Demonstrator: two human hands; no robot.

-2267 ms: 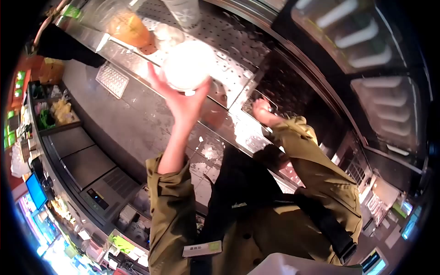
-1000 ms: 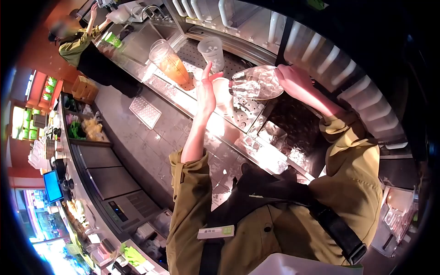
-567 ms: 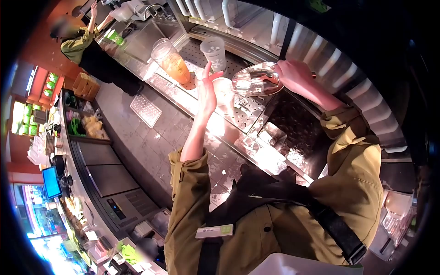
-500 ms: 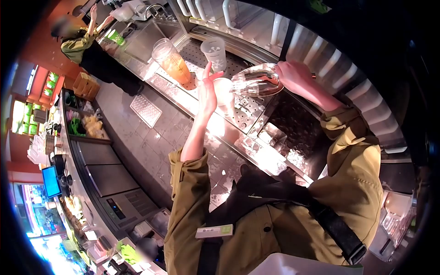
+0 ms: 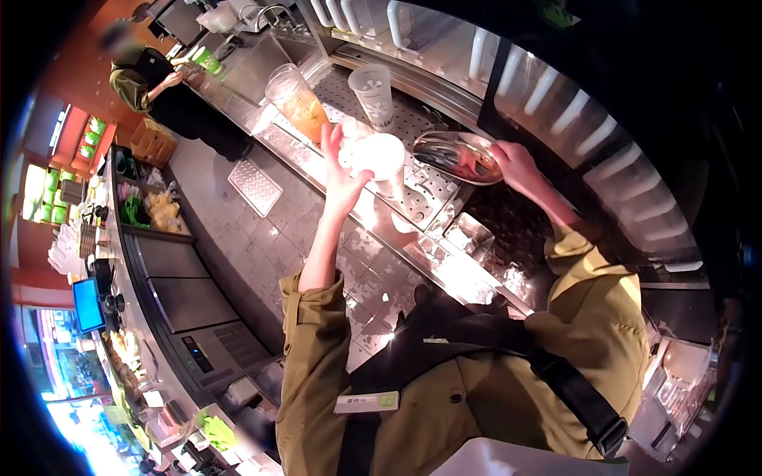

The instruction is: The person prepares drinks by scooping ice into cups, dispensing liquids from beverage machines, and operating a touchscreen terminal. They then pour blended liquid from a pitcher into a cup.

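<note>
My right hand (image 5: 517, 168) is wrapped round the handle of a shiny metal ice scoop (image 5: 452, 156), held just right of a brightly lit cup (image 5: 386, 163). The cup stands on the perforated metal drip tray (image 5: 425, 190); glare hides its contents. My left hand (image 5: 343, 189) is at the cup's left side, thumb and fingers apart, the thumb by the cup wall. Whether it touches the cup is unclear. Behind it stand a clear pitcher (image 5: 295, 99) of orange liquid and a frosted printed cup (image 5: 373, 95).
Below the scoop is a dark ice bin (image 5: 496, 230) with ice near its front edge. White-handled containers (image 5: 548, 83) line the back. A co-worker (image 5: 151, 79) stands by the sink (image 5: 262, 67), near a green cup (image 5: 206, 61). A floor drain grate (image 5: 255, 188) lies left.
The scoop has drawn back right and lower, away from the cup's mouth. My left hand has shifted left, its fingers spreading. The co-worker's raised arms have come down.
</note>
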